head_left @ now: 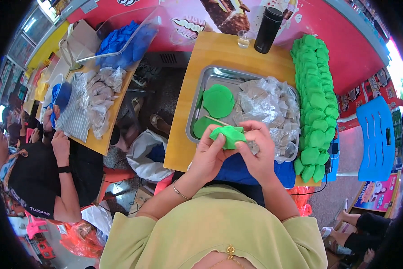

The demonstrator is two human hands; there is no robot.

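Note:
My left hand (211,154) and my right hand (260,152) meet over the near edge of a metal tray (204,77). Between them they pinch a soft green piece (228,136), folded or gathered, that looks like thin foam or cloth. Both thumbs press on its near side. Just beyond, flat green scalloped rounds (218,101) lie in the tray, with another green round (203,127) partly behind my left hand. A thin pale stick (217,121) lies close to my fingers. Crumpled clear plastic bags (268,101) with brownish contents fill the tray's right side.
Right of the tray stands a tall stack of green petal-like pieces (315,103). A black flask (269,30) and small glass (243,39) stand at the table's far end. Leftward, a co-worker (40,179) handles blue material at another table, near a clear bin (128,42).

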